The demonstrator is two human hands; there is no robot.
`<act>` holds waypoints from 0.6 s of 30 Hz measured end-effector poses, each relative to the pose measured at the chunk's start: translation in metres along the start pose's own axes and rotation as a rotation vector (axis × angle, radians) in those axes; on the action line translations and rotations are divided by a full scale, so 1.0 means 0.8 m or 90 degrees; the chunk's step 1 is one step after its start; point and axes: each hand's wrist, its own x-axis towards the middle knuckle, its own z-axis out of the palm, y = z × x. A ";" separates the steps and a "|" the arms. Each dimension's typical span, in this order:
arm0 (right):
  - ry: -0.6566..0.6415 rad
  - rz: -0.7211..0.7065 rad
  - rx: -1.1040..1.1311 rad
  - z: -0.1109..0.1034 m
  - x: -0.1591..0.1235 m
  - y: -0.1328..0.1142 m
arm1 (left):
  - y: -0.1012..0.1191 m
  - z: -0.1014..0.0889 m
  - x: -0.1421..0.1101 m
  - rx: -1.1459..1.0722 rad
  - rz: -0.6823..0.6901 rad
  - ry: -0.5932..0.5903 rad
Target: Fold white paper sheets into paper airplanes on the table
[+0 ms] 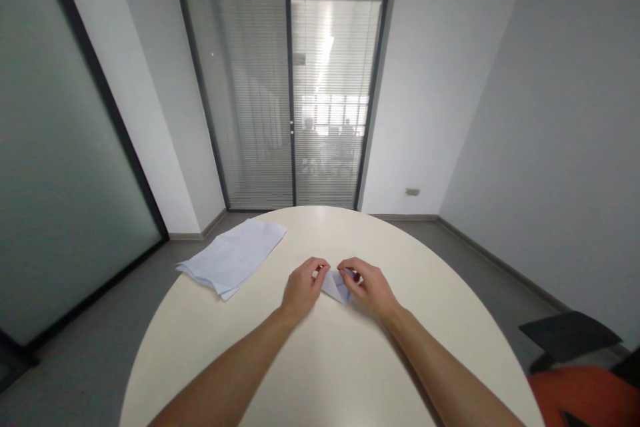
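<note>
Folded paper is pinched between left hand and right hand, both grips narrow, at round counter; white paper sheets lie apart, left edge.

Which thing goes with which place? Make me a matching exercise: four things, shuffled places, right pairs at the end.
Things:
1. white paper sheets
2. small folded paper
3. chair
4. wall plate

Places:
A. lower right corner of the picture
B. low on the white wall, right of the glass panels
C. on the left part of the round table
D. between the left hand and the right hand

Pairs: 1-C, 2-D, 3-A, 4-B
</note>
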 end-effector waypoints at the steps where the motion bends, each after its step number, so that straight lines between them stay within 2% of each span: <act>1: -0.005 -0.013 -0.001 -0.001 0.001 -0.001 | 0.000 0.000 0.000 0.012 0.002 0.003; 5: -0.007 -0.029 -0.001 -0.003 0.002 0.000 | -0.002 -0.001 0.000 0.031 0.016 0.013; 13: 0.044 0.076 0.027 0.007 0.001 0.031 | -0.017 0.003 0.004 -0.033 -0.027 0.043; 15: 0.035 0.064 0.020 0.003 0.001 0.033 | -0.019 0.003 0.004 -0.056 -0.048 0.043; 18: -0.009 -0.022 -0.044 -0.004 0.000 0.027 | -0.021 0.004 0.005 -0.081 -0.065 0.033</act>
